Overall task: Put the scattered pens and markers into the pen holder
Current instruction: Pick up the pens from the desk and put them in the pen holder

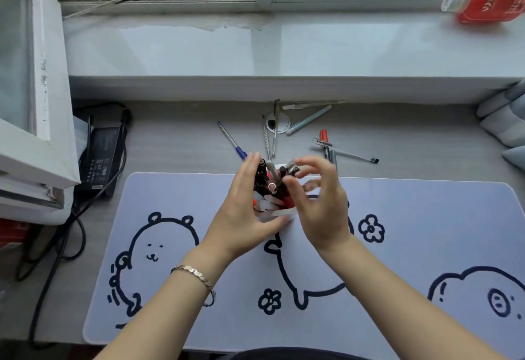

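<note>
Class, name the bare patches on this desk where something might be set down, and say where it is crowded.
Bare: the desk mat right of the right hand, and its left part beside the left hand. Crowded: the pen holder between the hands, and the desk strip behind, strewn with pens like the blue pen.

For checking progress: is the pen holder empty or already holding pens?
Holding pens: several pens and markers stick out of the pen holder.
</note>
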A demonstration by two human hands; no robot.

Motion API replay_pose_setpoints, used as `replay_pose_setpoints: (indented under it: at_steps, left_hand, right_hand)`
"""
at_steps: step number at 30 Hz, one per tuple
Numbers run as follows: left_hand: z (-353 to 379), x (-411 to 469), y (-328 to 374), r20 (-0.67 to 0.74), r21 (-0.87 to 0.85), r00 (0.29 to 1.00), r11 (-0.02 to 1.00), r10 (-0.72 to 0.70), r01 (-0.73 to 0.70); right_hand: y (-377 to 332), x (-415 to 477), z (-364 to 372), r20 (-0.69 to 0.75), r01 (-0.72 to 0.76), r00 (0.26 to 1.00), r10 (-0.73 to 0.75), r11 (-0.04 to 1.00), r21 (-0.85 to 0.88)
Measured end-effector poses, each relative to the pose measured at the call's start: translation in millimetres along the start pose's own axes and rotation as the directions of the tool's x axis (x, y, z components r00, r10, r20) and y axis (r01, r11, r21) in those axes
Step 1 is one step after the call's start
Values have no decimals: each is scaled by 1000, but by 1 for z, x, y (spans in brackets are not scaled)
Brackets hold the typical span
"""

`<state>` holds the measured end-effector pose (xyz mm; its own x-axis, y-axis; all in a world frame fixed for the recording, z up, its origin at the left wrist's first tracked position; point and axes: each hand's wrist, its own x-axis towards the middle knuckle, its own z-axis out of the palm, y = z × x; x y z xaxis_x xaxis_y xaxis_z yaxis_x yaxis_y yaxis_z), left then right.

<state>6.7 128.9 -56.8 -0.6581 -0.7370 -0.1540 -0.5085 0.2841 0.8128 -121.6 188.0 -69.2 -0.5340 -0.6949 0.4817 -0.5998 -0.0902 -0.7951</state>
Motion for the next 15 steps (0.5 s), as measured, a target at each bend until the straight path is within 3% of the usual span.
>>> replay_pose_setpoints:
  at_steps: [2,5,7,10,11,13,14,15]
  left_hand:
    - [-2,1,1,-1,16,999,999,-43,43]
    - [-2,4,2,-45,0,997,998,-69,69]
    - [-1,6,2,-52,-25,995,996,-81,80]
    - [-2,6,3,-67,-70,992,993,-105,100]
    - [-2,6,4,-68,-70,991,992,-113,108]
    - [-2,6,5,-62,-53,991,992,-122,119]
    - [-3,6,5,-57,-43,990,991,-126,124]
    - [-3,6,6,-53,-37,990,991,-131,129]
  right_hand:
    - [3,7,-2,1,70,998,-70,998,4]
    - [17,16,4,187,215,967,-174,949,-230]
    - [20,13,8,364,179,930,-59,935,-306]
    - [20,13,1,524,50,845,109,958,-281]
    - [21,17,-4,523,-42,836,169,968,-246]
    - [30,30,-15,334,-250,897,289,956,-153]
    - [42,38,-20,208,-366,895,395,916,-167]
    - [56,46,-24,137,-484,837,530,834,-266]
